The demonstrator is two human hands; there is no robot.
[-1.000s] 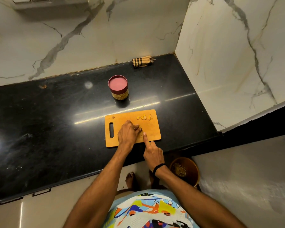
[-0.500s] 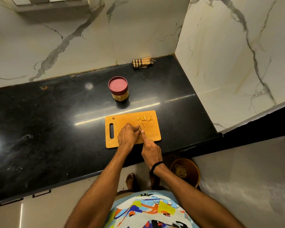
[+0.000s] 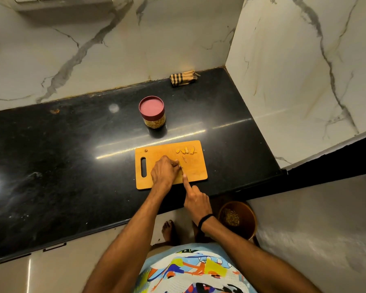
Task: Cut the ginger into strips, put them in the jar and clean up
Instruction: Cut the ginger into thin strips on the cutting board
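Note:
A wooden cutting board [image 3: 197,170] lies on the black countertop [image 3: 72,155]. My left hand [image 3: 164,173] rests on the board with its fingers curled over a ginger piece, which is mostly hidden. My right hand [image 3: 197,200] grips a small knife [image 3: 181,168], index finger stretched along its back, the blade right beside my left fingertips. Several cut ginger strips [image 3: 186,150] lie at the board's far right, and one thin strip [image 3: 184,159] lies closer to the blade. The jar [image 3: 152,112], with its red lid on, stands behind the board.
A folded striped cloth [image 3: 183,78] lies at the back against the marble wall. A brown bin [image 3: 238,218] holding scraps stands on the floor below the counter's right end. A marble side wall closes off the counter on the right.
My right hand pushed the knife forward against the ginger, then drew it back toward me. My left hand stayed in place. A thin strip now lies beside the blade.

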